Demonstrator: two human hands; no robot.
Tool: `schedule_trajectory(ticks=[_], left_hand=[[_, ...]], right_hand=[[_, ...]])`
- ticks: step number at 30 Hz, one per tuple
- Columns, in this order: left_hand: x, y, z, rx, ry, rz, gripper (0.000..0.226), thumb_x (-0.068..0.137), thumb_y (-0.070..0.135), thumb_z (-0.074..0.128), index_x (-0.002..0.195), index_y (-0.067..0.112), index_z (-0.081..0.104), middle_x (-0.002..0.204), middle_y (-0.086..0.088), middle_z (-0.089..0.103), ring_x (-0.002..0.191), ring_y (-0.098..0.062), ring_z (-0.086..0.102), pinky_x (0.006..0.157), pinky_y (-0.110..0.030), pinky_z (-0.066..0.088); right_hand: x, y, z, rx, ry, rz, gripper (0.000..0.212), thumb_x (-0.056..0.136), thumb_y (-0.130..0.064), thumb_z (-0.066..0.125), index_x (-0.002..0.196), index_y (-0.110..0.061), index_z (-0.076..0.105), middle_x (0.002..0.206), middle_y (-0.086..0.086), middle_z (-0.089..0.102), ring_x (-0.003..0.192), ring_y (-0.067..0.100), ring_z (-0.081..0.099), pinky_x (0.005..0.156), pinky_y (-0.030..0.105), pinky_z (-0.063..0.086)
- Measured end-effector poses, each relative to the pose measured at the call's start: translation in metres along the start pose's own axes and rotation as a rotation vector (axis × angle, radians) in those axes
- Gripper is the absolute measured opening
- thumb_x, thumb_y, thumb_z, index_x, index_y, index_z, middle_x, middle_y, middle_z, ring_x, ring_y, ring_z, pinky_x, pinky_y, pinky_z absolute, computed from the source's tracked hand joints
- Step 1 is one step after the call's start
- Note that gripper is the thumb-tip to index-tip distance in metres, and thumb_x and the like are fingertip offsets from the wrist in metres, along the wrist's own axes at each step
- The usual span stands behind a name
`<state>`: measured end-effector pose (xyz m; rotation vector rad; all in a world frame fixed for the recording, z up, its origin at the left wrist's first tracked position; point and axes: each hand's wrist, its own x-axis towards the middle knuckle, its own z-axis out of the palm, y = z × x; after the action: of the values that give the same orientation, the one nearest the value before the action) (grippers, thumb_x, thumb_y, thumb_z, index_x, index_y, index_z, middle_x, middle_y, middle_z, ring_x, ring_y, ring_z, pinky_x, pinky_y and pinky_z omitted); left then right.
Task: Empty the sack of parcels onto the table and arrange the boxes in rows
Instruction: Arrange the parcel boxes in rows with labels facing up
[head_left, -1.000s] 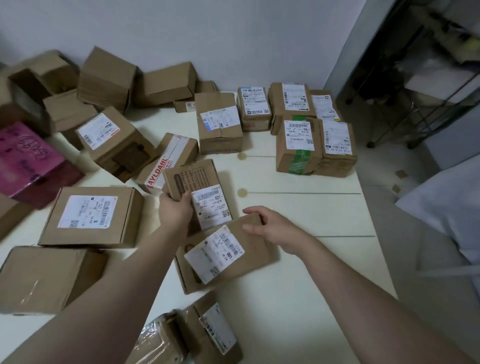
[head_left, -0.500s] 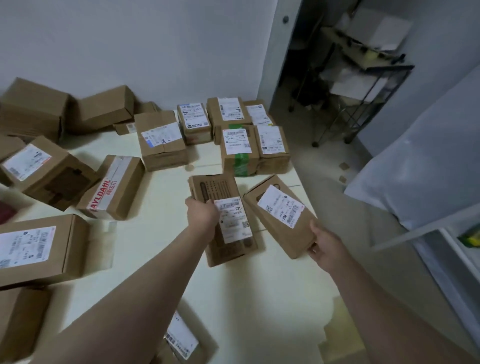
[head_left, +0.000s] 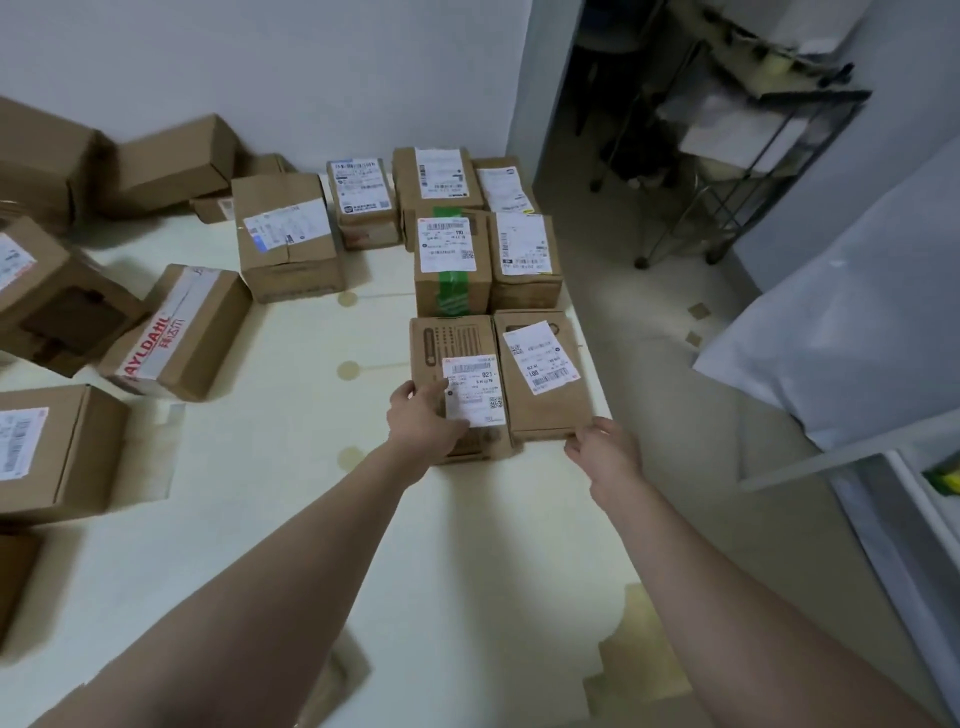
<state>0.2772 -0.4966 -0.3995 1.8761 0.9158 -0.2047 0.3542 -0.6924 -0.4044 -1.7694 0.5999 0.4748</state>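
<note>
We are bringing two boxes into line. Half a second ago the 021 box (head_left: 457, 338) was lying askew and the second box (head_left: 545, 410) was tilted up in the right hand (head_left: 605, 449). Both are now lying flat on the worktop (head_left: 322, 519), side by side and touching, labels up. They are sitting by the worktop's right edge, just in front of the green-taped box (head_left: 452, 291) and its neighbour (head_left: 524, 286), so they are forming a third pair. The back row (head_left: 436, 182) is standing against the wall behind them.

Our left hand (head_left: 423, 421) is lying over the near left part of the 021 box and grasping it, with the thumb on the label and the fingers (head_left: 402, 395) curling round the left side. Our right hand is pinching the near right corner of the second box, with the thumb up along its edge and the fingers (head_left: 574, 441) curled at the near side.

To the left, loose boxes are still lying unsorted at odd angles: the red-lettered box (head_left: 197, 332), a larger box (head_left: 285, 239) beyond it, and others toward the left edge and the wall.
</note>
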Motion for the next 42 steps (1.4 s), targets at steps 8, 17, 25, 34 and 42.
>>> schedule_trajectory(ticks=[8,17,25,34,42], left_hand=[[-0.004,-0.02,-0.073,0.046,0.281,-0.053,0.065,0.086,0.03,0.066,0.145,0.029,0.04,0.152,-0.007,0.029,0.138,-0.028,0.027,0.107,-0.045,0.039],[-0.014,-0.087,-0.227,0.158,0.786,-0.131,0.076,0.085,0.032,0.069,0.148,0.017,0.031,0.151,-0.016,0.023,0.137,-0.035,0.023,0.112,-0.045,0.027],[0.035,-0.13,-0.353,-0.438,0.723,-0.292,0.076,0.095,0.053,0.046,0.154,0.015,0.018,0.155,-0.017,0.029,0.14,-0.036,0.031,0.114,-0.046,0.027],[0.081,-0.157,-0.384,-0.73,0.415,-0.282,0.072,0.087,0.061,0.043,0.142,0.016,0.034,0.125,-0.006,0.06,0.106,-0.029,0.062,0.093,-0.045,0.053],[0.085,-0.153,-0.367,-0.657,0.477,-0.202,0.084,0.091,0.046,0.056,0.154,0.025,0.005,0.145,-0.005,0.043,0.124,-0.029,0.049,0.108,-0.044,0.039]], right_hand=[[-0.043,-0.029,0.062,-0.331,0.113,-0.35,0.027,0.093,-0.008,0.049,0.119,-0.012,0.057,0.12,0.009,0.061,0.098,0.028,0.06,0.071,0.026,0.044],[-0.122,-0.013,0.222,-0.752,-0.604,-0.209,0.044,0.095,-0.028,0.054,0.136,-0.016,0.045,0.114,0.003,0.057,0.067,0.018,0.054,0.051,0.022,0.039],[-0.201,-0.073,0.407,-1.092,-0.468,-0.6,0.047,0.094,-0.031,0.055,0.138,-0.017,0.046,0.144,0.014,0.031,0.131,0.034,0.033,0.103,0.034,0.036],[-0.208,-0.039,0.506,-1.166,-0.103,-0.474,0.084,0.073,-0.046,0.075,0.137,-0.014,0.03,0.15,0.009,0.005,0.134,0.036,0.014,0.099,0.058,0.039],[-0.193,-0.016,0.442,-0.918,-0.1,-0.701,0.058,0.076,-0.036,0.069,0.123,-0.017,0.042,0.145,0.0,0.025,0.133,0.025,0.022,0.096,0.043,0.039]])
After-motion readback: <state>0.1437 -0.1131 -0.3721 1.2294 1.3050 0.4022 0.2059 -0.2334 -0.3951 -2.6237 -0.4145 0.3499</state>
